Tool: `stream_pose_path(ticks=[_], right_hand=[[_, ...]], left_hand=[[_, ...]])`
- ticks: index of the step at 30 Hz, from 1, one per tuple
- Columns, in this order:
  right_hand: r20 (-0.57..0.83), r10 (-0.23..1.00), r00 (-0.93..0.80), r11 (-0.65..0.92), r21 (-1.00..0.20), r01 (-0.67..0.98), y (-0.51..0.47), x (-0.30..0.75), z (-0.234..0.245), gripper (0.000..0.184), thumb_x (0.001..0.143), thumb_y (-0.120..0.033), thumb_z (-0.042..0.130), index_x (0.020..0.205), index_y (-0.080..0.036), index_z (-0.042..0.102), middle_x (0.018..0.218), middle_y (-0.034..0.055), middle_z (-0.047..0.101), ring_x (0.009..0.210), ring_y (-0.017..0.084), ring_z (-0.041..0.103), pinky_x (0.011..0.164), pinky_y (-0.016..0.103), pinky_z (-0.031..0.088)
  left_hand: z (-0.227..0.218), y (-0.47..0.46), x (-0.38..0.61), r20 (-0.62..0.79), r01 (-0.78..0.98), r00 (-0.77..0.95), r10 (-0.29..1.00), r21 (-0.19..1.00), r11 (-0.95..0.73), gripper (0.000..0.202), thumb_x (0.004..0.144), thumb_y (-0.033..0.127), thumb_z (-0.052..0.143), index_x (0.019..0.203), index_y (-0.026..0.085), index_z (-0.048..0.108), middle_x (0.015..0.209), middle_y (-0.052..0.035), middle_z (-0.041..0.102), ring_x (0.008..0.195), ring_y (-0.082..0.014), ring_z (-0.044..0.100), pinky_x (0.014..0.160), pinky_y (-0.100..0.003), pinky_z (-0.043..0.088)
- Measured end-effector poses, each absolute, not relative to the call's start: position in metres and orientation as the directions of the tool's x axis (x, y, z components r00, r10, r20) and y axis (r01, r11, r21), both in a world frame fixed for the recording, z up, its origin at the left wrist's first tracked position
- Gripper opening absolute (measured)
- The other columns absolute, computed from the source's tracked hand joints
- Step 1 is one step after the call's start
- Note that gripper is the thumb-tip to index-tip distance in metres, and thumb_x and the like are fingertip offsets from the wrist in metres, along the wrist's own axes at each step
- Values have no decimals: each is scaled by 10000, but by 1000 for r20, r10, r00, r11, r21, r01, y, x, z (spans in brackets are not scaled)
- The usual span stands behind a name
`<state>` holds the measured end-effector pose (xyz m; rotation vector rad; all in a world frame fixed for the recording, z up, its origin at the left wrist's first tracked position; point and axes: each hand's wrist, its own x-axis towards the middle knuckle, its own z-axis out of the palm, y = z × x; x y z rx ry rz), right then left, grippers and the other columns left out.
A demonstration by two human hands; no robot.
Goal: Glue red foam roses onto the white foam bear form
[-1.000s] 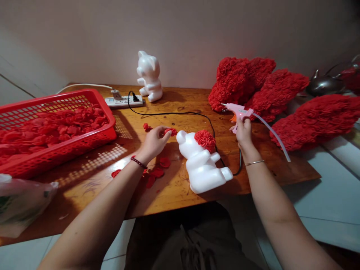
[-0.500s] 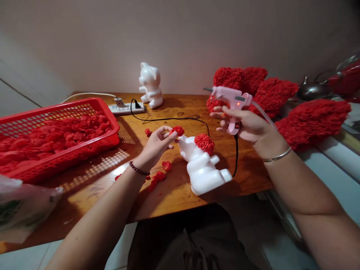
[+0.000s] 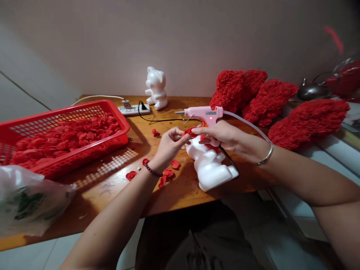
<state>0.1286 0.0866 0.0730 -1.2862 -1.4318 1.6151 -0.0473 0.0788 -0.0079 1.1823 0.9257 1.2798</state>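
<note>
Between the fingertips of my left hand (image 3: 172,144) is a red artificial rose (image 3: 189,132), pinched above the head of a white foam bear (image 3: 215,170). My right hand (image 3: 222,133) is closed around a pink hot glue gun (image 3: 203,112), its nozzle pointing left and a small red light glowing on its side. The right fingertips also touch the rose. The bear lies tilted on the wooden table (image 3: 112,202); red roses on its head are partly hidden behind my right hand. Loose red petals (image 3: 168,173) lie beside my left wrist.
A red plastic basket (image 3: 125,129) full of red flowers stands left, with a plastic bag (image 3: 33,206) before it. A second white bear (image 3: 156,88) sits near a power strip (image 3: 133,110). Several rose-covered shapes (image 3: 309,122) and a metal teapot (image 3: 313,90) are on the right.
My right hand has brought the glue gun left and down, and its fingers now meet the rose in my left hand. The left hand has shifted slightly right.
</note>
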Motion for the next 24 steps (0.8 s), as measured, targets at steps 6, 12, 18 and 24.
stream_pose_path(ticks=[6, 12, 18, 24], right_hand=[[-236, 931, -279, -214, -971, 107, 93, 135, 62, 425, 596, -363, 946, 795, -177, 621, 621, -28, 572, 493, 62, 446, 378, 205, 263], [-257, 929, -266, -236, -966, 109, 97, 141, 55, 405, 631, -382, 936, 792, -170, 631, 627, -10, 589, 486, 62, 431, 358, 200, 214], [-277, 935, -222, -271, -961, 57, 91, 140, 62, 210, 770, -228, 835, 801, -153, 640, 615, -9, 608, 459, 52, 459, 344, 178, 227], [-328, 933, -150, -332, -943, -4, 85, 138, 67, 106, 832, -131, 751, 777, -132, 661, 632, 16, 650, 479, 64, 534, 350, 168, 294]], left_hand=[[-6, 76, -45, 95, -211, 99, 991, 975, -72, 586, 618, 599, 880, 745, 189, 481, 759, -17, 707, 667, -113, 683, 512, -171, 463], [-3, 72, -42, 72, -298, 136, 988, 954, -29, 514, 671, 539, 866, 770, 177, 514, 746, 9, 664, 653, -78, 652, 504, -134, 452], [-2, 69, -40, 51, -362, 182, 982, 932, 19, 473, 692, 497, 866, 839, 180, 546, 751, 36, 627, 633, -68, 637, 512, -137, 482], [-11, 70, -38, 294, -203, 74, 953, 940, -274, 401, 744, 416, 854, 809, 179, 537, 832, -28, 717, 761, -111, 698, 586, -163, 539]])
